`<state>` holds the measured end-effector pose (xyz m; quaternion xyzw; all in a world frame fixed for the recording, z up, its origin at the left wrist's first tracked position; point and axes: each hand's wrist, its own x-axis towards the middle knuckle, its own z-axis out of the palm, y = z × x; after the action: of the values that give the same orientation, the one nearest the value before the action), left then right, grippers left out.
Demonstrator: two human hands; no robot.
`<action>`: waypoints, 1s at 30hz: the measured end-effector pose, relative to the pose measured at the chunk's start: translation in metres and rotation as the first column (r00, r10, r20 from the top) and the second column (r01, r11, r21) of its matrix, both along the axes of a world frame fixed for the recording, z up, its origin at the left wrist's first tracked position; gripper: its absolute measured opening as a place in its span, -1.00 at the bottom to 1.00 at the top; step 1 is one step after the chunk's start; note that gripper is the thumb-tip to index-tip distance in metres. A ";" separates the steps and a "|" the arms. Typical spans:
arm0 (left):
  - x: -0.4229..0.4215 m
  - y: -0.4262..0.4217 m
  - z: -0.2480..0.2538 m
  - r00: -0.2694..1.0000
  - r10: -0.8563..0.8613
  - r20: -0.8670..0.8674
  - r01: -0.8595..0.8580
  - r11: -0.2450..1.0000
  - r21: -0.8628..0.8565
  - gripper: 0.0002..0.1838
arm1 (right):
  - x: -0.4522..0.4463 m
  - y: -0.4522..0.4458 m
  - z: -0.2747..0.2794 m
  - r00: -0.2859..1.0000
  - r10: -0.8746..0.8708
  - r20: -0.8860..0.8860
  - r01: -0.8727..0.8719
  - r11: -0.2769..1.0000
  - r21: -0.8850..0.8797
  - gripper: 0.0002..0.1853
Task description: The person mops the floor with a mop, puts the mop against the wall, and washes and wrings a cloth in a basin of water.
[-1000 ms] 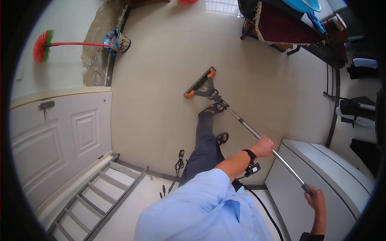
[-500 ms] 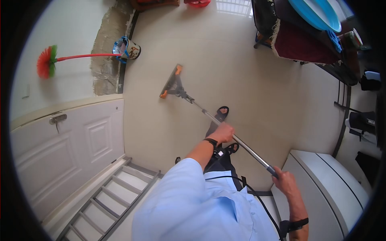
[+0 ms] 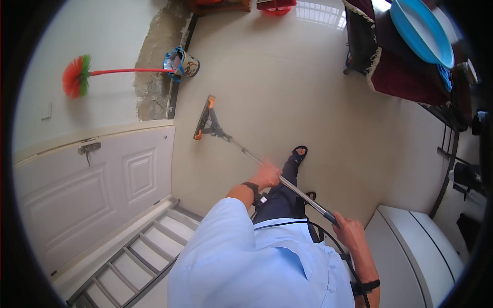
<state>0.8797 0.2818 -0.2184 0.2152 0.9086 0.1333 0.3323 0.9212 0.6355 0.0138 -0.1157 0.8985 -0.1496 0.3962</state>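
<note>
A flat mop [image 3: 300, 191] with a metal pole slants across the view, its head on the tiled floor. The narrow mop head [image 3: 205, 119] is dark grey with orange ends and lies near the wall and door. My left hand [image 3: 267, 175], slightly blurred, is closed around the middle of the pole. Around the dark grip at the pole's upper end, my right hand [image 3: 351, 232] is closed, close to my body. My sandalled foot [image 3: 299, 152] stands on the floor to the right of the pole.
A bin [image 3: 191, 65] stands against the wall, with a red-handled round brush [image 3: 77, 77] beside it. At left are a white door [image 3: 97, 190] and a grey ladder [image 3: 134, 259]. A cloth-covered table [image 3: 398, 77] holds a blue basin [image 3: 411, 38]. A white cabinet [image 3: 400, 256] stands at right.
The mop head has swept left and closer to me, toward the wall and door. Both hands have moved left with the pole, still gripping it. The whole view has shifted slightly.
</note>
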 end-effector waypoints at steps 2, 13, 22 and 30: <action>0.008 0.023 0.012 0.993 0.003 0.122 -0.012 0.997 0.071 -0.82 | 0.014 0.025 0.010 1.000 -0.004 -0.015 0.005 0.997 0.083 -0.58; 0.049 0.286 0.053 0.993 -0.049 0.108 -0.024 0.807 0.590 -0.84 | 0.052 0.222 0.152 0.994 0.110 -0.020 -0.088 0.879 0.469 -0.66; 0.041 0.251 0.047 0.989 -0.078 0.124 -0.002 0.840 0.543 -0.85 | 0.068 0.203 0.126 0.996 0.081 0.023 -0.083 0.901 0.426 -0.70; -0.006 0.081 -0.012 0.978 -0.115 0.176 0.079 0.977 0.200 -0.84 | 0.021 0.041 0.029 0.995 -0.002 0.100 -0.023 0.969 0.246 -0.75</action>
<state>0.8735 0.3632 -0.2306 0.2771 0.8446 0.2237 0.3997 0.9417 0.6768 0.0431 -0.0628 0.8886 -0.0399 0.4526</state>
